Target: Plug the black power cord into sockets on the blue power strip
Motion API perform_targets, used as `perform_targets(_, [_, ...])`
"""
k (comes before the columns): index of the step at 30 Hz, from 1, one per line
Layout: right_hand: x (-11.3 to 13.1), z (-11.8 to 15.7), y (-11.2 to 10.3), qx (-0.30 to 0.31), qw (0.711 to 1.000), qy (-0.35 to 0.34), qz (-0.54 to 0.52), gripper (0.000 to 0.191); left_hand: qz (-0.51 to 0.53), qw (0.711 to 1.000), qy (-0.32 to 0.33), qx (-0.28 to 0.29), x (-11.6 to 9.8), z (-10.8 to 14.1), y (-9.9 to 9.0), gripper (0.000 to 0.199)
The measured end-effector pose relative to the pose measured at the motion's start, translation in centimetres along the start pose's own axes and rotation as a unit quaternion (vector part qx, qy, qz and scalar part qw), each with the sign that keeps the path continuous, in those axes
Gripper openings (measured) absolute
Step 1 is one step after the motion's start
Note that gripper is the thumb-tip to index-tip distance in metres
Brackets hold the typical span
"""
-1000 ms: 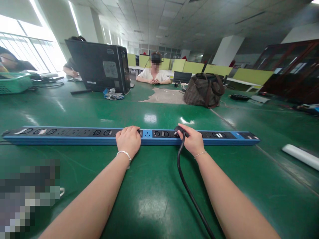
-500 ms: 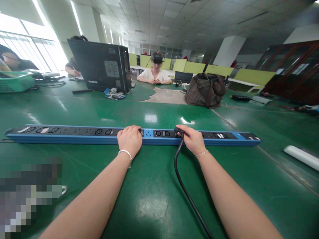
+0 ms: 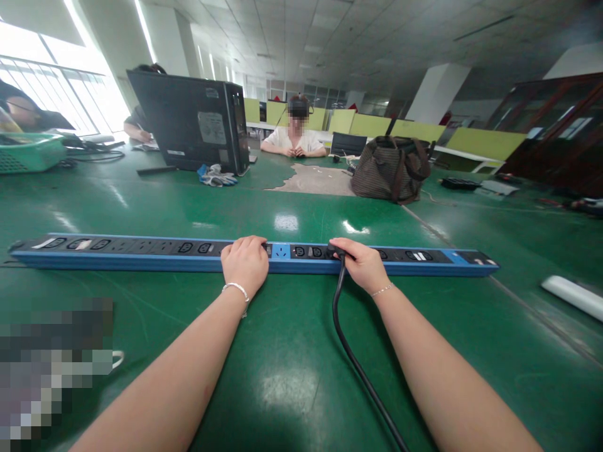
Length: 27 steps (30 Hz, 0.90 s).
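Observation:
A long blue power strip (image 3: 282, 267) with black sockets lies across the green table. My left hand (image 3: 245, 263) is wrapped over it, left of its light blue socket (image 3: 281, 252). Right of that socket, my right hand (image 3: 363, 262) grips a black plug (image 3: 335, 250) at the strip's top face; whether its pins are inside a socket is hidden. From the plug a thick black cable (image 3: 351, 358) runs down toward the bottom edge, between my forearms.
Farther back on the table (image 3: 226, 210) are a black computer case (image 3: 188, 122), gloves (image 3: 217, 176), a brown bag (image 3: 391, 168) and a green basket (image 3: 31, 152). A person (image 3: 294, 141) sits opposite. A white bar (image 3: 575, 296) lies right.
The plug has tilted slightly and shifted a little left with my right hand's fingertips. My left hand keeps its place on the strip.

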State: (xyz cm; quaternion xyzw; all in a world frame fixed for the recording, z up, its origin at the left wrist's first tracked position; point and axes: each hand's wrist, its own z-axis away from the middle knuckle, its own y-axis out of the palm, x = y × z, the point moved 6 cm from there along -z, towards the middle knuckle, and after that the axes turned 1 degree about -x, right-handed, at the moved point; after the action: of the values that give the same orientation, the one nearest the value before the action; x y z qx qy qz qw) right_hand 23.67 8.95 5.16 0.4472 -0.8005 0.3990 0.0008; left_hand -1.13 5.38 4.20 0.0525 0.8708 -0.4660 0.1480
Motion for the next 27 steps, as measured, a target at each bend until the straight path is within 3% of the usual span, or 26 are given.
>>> perform_targets(13, [2.2, 1.2, -0.1, -0.041, 0.985, -0.035, 0.166, 0.029, 0.002, 1.000, 0.001, -0.001, -0.1, 0.0, -0.1, 0.033])
perform_targets(27, [3.0, 1.0, 0.6, -0.041, 0.975, -0.017, 0.220, 0.029, -0.003, 1.000, 0.002, 0.005, -0.2, -0.1, -0.2, 0.033])
